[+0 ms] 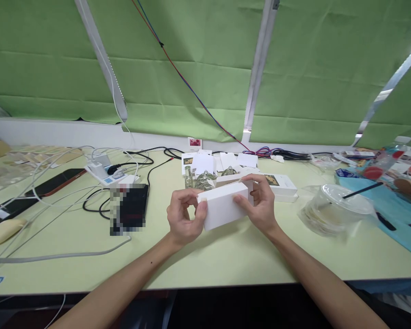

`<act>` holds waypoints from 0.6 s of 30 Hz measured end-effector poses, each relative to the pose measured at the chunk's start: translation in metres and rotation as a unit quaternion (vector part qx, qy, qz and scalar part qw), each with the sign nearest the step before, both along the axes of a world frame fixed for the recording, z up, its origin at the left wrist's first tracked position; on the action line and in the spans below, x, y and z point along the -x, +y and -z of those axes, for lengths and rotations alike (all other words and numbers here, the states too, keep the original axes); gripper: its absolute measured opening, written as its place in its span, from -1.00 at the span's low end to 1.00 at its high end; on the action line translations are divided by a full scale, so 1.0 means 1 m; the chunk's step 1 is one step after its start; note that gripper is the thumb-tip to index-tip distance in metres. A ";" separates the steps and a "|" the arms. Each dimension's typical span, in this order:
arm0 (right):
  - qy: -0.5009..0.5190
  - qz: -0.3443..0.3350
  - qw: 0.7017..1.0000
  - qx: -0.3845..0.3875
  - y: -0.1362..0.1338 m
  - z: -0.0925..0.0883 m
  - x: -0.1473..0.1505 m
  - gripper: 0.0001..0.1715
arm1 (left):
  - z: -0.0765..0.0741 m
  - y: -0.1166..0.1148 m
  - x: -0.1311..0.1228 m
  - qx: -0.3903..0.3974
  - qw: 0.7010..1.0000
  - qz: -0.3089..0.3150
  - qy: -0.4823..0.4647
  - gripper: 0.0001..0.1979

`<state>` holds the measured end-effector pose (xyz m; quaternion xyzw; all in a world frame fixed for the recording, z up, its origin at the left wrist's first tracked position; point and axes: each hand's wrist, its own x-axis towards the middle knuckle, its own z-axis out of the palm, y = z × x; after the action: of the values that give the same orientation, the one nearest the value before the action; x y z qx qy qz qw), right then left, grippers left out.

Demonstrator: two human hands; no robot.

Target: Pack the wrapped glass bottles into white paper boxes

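Note:
A plain white cardboard box [225, 209] is held above the table, tilted, between my two hands. My left hand [186, 214] pinches its left end with thumb and forefinger. At the box's right end, my right hand [260, 201] presses the thumb on the front face, with the other fingers behind. Just beyond the box stand small glass bottles [203, 179], partly hidden by it. Behind my right hand lie more white boxes [283, 183], one with a dark and gold picture on top. White cards or flaps [204, 163] lie behind the bottles.
On the left are a power strip [104, 176], tangled cables, a black device [133, 205], phones [56, 182] and a yellowish mouse-like object [5, 231]. To the right sit a bagged plastic cup [342, 201] with a black straw, a blue bag [393, 208] and a bottle [390, 157]. Green blinds hang behind.

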<state>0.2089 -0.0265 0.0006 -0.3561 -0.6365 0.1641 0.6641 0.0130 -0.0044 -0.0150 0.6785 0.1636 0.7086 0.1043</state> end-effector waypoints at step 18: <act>-0.017 0.043 0.999 -0.020 0.000 -0.001 0.000 -0.68 | 0.000 0.002 0.002 0.007 1.000 -0.010 0.015 -0.88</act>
<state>0.2085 -0.0264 0.0012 -0.3726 -0.6353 0.1163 0.6664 0.0113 -0.0028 -0.0153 0.6863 0.1768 0.6984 0.0997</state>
